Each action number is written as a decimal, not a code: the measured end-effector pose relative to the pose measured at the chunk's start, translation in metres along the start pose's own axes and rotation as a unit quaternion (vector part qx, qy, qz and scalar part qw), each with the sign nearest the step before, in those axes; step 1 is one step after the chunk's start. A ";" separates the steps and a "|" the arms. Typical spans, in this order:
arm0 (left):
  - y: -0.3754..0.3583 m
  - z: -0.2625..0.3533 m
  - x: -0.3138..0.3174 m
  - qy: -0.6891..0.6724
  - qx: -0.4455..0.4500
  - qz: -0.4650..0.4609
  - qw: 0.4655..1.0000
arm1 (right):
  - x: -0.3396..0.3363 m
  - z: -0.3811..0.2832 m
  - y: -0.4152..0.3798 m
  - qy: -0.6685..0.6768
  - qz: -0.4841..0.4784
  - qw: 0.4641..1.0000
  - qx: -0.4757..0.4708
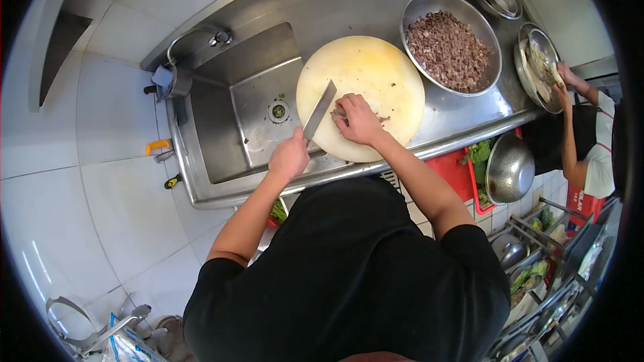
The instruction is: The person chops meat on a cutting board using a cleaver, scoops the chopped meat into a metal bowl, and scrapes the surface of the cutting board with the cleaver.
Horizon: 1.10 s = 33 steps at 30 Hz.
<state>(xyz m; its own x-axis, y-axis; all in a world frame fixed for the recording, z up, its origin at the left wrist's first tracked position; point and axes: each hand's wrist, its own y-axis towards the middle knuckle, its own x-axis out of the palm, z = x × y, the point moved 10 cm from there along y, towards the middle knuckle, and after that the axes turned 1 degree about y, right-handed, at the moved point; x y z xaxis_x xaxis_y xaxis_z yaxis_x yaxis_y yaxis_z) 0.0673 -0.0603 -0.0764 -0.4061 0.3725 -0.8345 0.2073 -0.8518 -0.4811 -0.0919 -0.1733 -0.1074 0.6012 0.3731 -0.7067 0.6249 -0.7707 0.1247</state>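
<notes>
My left hand (290,156) is wrapped around the handle of a broad-bladed kitchen knife (318,114). The blade points away from me over the left part of a round, pale cutting board (396,87). On the board, my right hand (359,119) presses down with curled fingers on a small piece of brownish meat (337,114), mostly hidden under them. A few meat scraps lie beside that hand. Beyond the board to the right stands a large steel bowl (498,60) holding a heap of chopped, reddish-brown meat.
A steel sink (261,67) with a faucet (220,37) lies left of the board. At right, another person (577,134) handles food in a metal bowl (523,70). Below the counter's edge are a steel colander (511,167), a red crate (451,173) and greens.
</notes>
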 end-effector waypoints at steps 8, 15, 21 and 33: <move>0.006 0.007 0.000 -0.005 0.010 0.017 1.000 | 0.016 -0.024 -0.037 -0.153 -0.001 0.988 -0.015; -0.017 0.016 -0.023 -0.013 0.014 0.027 0.999 | 0.005 -0.010 -0.031 -0.036 0.017 0.997 0.073; -0.005 -0.013 -0.006 -0.011 -0.026 0.051 0.998 | 0.004 -0.036 -0.004 -0.120 -0.011 0.991 0.057; 0.004 -0.018 -0.006 -0.033 -0.015 0.047 0.998 | -0.005 -0.047 0.030 -0.148 -0.038 0.987 0.045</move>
<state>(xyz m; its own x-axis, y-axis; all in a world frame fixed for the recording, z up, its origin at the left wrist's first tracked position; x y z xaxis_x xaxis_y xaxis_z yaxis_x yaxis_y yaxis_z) 0.0861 -0.0596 -0.0786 -0.4417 0.2647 -0.8572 0.2734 -0.8703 -0.4096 -0.0523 -0.1738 -0.0673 0.3739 0.2743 -0.8860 0.6084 -0.7935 0.0110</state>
